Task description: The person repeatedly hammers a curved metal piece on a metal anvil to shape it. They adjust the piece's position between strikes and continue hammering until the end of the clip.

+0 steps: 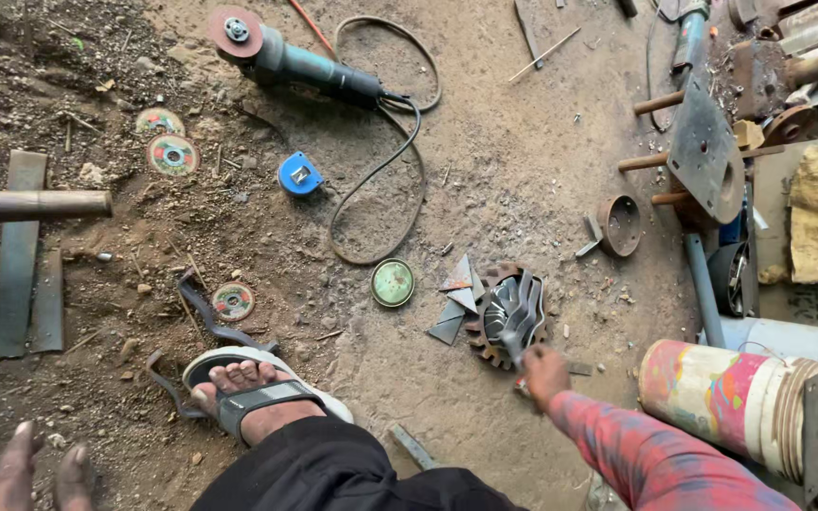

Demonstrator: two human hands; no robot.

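Note:
My right hand (545, 372), in a red patterned sleeve, is closed around a short metal tool. The tool's tip rests on a round finned metal wheel (511, 312) lying on the dirt floor. Grey triangular metal offcuts (459, 301) lie against the wheel's left side. Only a few fingers of my left hand (13, 470) show at the bottom left corner, spread low over the dirt with nothing in them. My foot in a grey sandal (256, 386) stands between the two hands.
An angle grinder (286, 55) with a looped black cable lies at the top, a blue tape measure (300, 174) below it. Several cutting discs (173, 155) and a green disc (392, 282) are scattered. A pipe (30, 204) and flat metal strips lie left; a painted drum (726, 397) and a plate with rods (704, 151) stand right.

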